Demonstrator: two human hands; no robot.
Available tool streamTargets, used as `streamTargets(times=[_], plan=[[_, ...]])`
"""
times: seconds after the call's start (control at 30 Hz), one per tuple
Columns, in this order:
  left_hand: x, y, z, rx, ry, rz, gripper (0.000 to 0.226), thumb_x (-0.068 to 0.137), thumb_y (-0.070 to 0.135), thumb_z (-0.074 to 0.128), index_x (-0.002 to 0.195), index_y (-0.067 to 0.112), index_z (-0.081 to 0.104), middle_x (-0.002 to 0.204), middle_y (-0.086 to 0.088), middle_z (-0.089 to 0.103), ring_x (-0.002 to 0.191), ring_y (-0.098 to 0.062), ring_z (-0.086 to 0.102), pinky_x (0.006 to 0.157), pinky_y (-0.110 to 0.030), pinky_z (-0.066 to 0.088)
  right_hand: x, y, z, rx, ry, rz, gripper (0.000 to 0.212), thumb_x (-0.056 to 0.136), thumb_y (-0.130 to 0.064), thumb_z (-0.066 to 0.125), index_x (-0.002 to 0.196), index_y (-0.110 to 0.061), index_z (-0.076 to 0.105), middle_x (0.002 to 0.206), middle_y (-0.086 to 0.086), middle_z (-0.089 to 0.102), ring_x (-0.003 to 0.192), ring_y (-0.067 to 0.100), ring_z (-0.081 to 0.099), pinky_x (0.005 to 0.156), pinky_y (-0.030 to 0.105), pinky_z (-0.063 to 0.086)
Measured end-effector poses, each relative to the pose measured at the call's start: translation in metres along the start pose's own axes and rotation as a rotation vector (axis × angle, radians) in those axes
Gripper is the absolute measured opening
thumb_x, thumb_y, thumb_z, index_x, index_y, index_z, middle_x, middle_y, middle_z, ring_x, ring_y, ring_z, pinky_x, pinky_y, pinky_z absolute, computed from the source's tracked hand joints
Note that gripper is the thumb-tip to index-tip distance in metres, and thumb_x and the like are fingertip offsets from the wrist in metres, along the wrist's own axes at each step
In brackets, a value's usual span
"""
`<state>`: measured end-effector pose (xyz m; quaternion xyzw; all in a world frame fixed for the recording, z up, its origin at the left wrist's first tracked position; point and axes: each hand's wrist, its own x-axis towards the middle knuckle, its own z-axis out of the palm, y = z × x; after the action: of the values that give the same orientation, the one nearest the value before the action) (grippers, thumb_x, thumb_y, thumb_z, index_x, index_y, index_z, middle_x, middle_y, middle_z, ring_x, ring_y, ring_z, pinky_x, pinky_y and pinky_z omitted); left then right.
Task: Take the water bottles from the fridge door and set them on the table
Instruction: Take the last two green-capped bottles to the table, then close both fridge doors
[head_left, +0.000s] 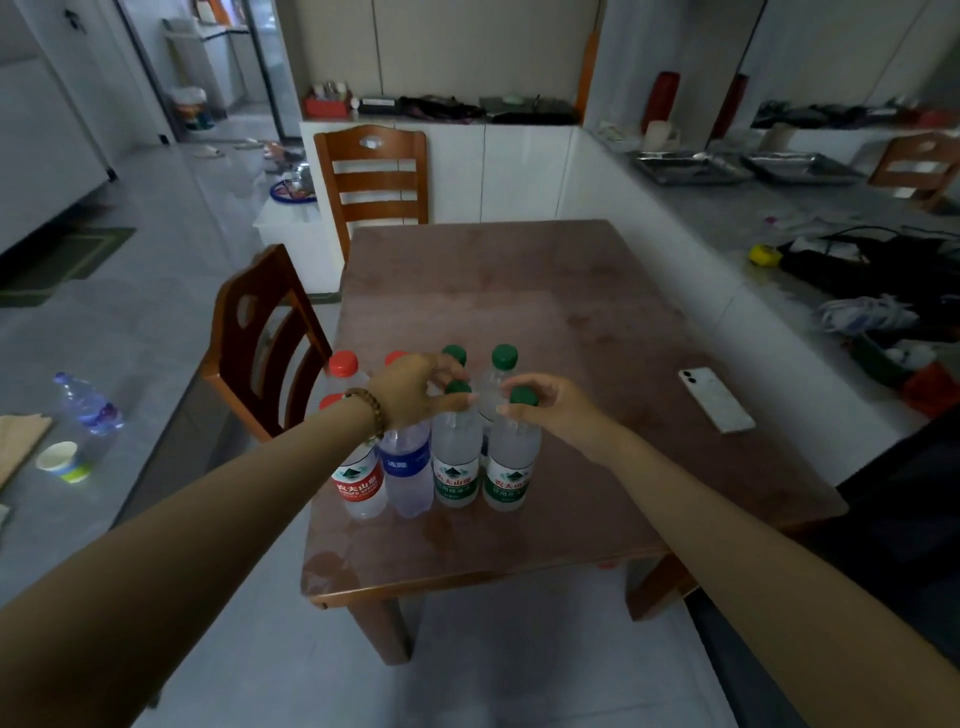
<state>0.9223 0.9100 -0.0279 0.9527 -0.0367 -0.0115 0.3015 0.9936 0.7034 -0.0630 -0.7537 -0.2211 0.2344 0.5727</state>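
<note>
- Standing in a tight cluster of water bottles (415, 452) at the near left part of the bench (571, 322); red caps left of the green caps; one blue-labelled bottle (407, 467) between them in the front row.
- Pinching the neck of the front green-capped bottle (457, 457) with the left hand (415, 389), fingers narrow around it just under the cap.
- Closing the right hand (556, 410) on the neck of the second front green-capped bottle (511, 462), just right of the first; cap showing above the fingers.
- Setting down, by the look of it, the latest pair beside the cluster; both bottles upright, bases seemingly on the bench.
- Calling next for loosening both hands straight upward without nudging neighbours; then turning back toward the fridge, out of view here, if any remain.
- Lying well right of the cluster, a white phone (717, 399).
</note>
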Motion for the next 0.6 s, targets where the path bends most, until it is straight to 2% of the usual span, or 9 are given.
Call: streamTargets(times=[0.03, 0.13, 0.23, 0.37, 0.47, 0.6], plan=[[0.001, 0.003, -0.002, 0.025, 0.018, 0.022, 0.033, 0.087, 0.033, 0.060, 0.113, 0.013, 0.060, 0.107, -0.005, 0.066, 0.090, -0.011, 0.056, 0.089, -0.034, 0.050, -0.005, -0.005, 0.000, -0.003, 0.023, 0.003, 0.031, 0.078, -0.008, 0.072, 0.108, -0.010, 0.064, 0.116, 0.007, 0.064, 0.110, 0.020, 0.058, 0.093, 0.032, 0.050], [0.005, 0.021, -0.012, -0.028, 0.046, 0.087, 0.028, 0.090, 0.034, 0.054, 0.108, 0.014, 0.061, 0.100, 0.000, 0.065, 0.086, -0.010, 0.056, 0.084, -0.033, 0.050, -0.025, -0.023, -0.007, -0.018, 0.140, 0.033, 0.035, 0.083, -0.014, 0.069, 0.116, -0.009, 0.060, 0.124, 0.009, 0.061, 0.111, 0.018, 0.058, 0.087, 0.024, 0.048], [0.014, 0.047, -0.019, -0.026, 0.075, 0.181, 0.028, 0.091, 0.039, 0.050, 0.107, 0.019, 0.061, 0.101, 0.003, 0.064, 0.086, -0.011, 0.057, 0.082, -0.031, 0.049, -0.060, -0.042, -0.024, -0.071, 0.322, 0.055, 0.038, 0.086, -0.027, 0.065, 0.122, -0.016, 0.058, 0.128, 0.003, 0.058, 0.113, 0.013, 0.054, 0.085, 0.022, 0.042], [0.018, 0.099, -0.016, -0.118, 0.110, 0.377, 0.032, 0.090, 0.045, 0.048, 0.109, 0.022, 0.061, 0.094, 0.011, 0.063, 0.083, -0.007, 0.058, 0.080, -0.027, 0.046, -0.139, -0.070, -0.048, -0.108, 0.605, 0.055, 0.043, 0.089, -0.030, 0.060, 0.130, -0.018, 0.050, 0.133, 0.000, 0.052, 0.114, 0.010, 0.051, 0.085, 0.019, 0.042], [0.008, 0.151, -0.003, -0.153, 0.080, 0.561, 0.038, 0.090, 0.044, 0.049, 0.120, 0.022, 0.055, 0.118, 0.001, 0.063, 0.108, -0.017, 0.058, 0.091, -0.031, 0.045, -0.225, -0.091, -0.053, -0.179, 0.909, 0.051, 0.049, 0.091, -0.029, 0.058, 0.136, -0.016, 0.044, 0.140, 0.000, 0.045, 0.128, 0.016, 0.044, 0.094, 0.022, 0.039], [-0.034, 0.231, 0.020, -0.174, -0.005, 0.826, 0.051, 0.091, 0.045, 0.046, 0.136, 0.022, 0.040, 0.138, -0.007, 0.047, 0.126, -0.025, 0.043, 0.096, -0.034, 0.039, -0.359, -0.121, -0.025, -0.321, 1.219, 0.126, 0.055, 0.091, -0.035, 0.056, 0.141, -0.025, 0.037, 0.148, -0.004, 0.036, 0.138, 0.014, 0.029, 0.101, 0.023, 0.030]])
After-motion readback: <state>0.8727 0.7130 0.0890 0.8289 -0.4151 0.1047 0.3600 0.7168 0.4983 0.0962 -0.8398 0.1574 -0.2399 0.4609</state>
